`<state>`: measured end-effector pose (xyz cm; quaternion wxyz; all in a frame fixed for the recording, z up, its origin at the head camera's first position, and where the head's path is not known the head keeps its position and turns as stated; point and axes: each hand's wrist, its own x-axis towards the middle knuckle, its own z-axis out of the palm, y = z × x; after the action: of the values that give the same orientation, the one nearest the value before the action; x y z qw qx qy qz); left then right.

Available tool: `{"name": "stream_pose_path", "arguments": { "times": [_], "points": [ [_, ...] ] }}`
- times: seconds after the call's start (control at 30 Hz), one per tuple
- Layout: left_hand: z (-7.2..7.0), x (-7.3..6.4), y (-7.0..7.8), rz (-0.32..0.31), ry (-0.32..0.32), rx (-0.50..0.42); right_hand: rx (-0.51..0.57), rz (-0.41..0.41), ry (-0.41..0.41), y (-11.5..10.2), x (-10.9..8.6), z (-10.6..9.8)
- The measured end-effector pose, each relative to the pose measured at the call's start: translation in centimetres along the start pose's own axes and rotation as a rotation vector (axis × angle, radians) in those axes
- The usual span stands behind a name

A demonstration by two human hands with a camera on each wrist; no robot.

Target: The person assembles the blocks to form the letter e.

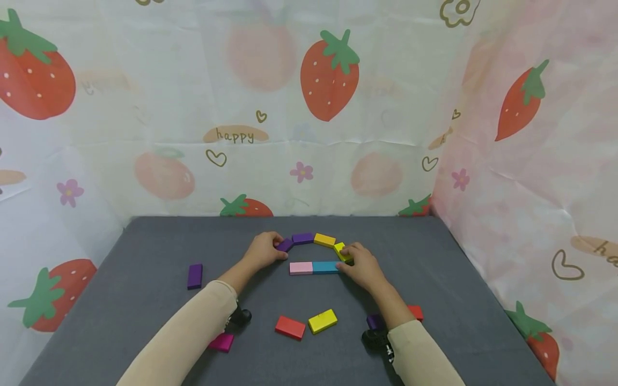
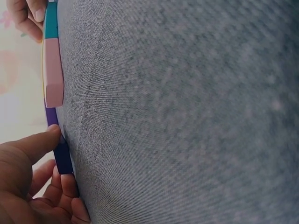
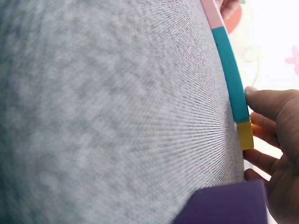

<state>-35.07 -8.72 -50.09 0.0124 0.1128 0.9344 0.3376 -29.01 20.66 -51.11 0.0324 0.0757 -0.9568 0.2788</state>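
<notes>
On the grey cloth, several flat blocks form an arc behind a straight row. My left hand (image 1: 263,250) pinches the purple block (image 1: 285,245) at the arc's left end, thumb on its near side. Beside that block lie another purple block (image 1: 303,238) and an orange-yellow block (image 1: 325,239). At the arc's right end, my right hand (image 1: 363,265) holds a bright yellow block (image 1: 340,250), partly hidden by the fingers. Its thumb is right at the end of the blue block (image 3: 231,74), which joins end to end with a pink block (image 1: 301,268).
A purple block (image 1: 195,276) lies far left, and a magenta block (image 1: 222,342) is partly under the left sleeve. In front are a red block (image 1: 290,327) and a yellow block (image 1: 323,321). Near the right wrist sit a purple block (image 1: 374,321) and a red block (image 1: 416,312).
</notes>
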Motion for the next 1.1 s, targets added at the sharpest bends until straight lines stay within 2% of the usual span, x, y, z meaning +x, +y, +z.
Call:
{"name": "stream_pose_path", "arguments": {
  "times": [0.5, 1.1],
  "points": [
    [-0.48, -0.48, 0.8, -0.016, 0.003, -0.009, 0.016, 0.006, 0.007, -0.26, -0.08, -0.22],
    [-0.17, -0.32, 0.69, -0.018, 0.013, -0.006, 0.015, 0.004, 0.005, -0.46, -0.16, -0.34]
  ]
}}
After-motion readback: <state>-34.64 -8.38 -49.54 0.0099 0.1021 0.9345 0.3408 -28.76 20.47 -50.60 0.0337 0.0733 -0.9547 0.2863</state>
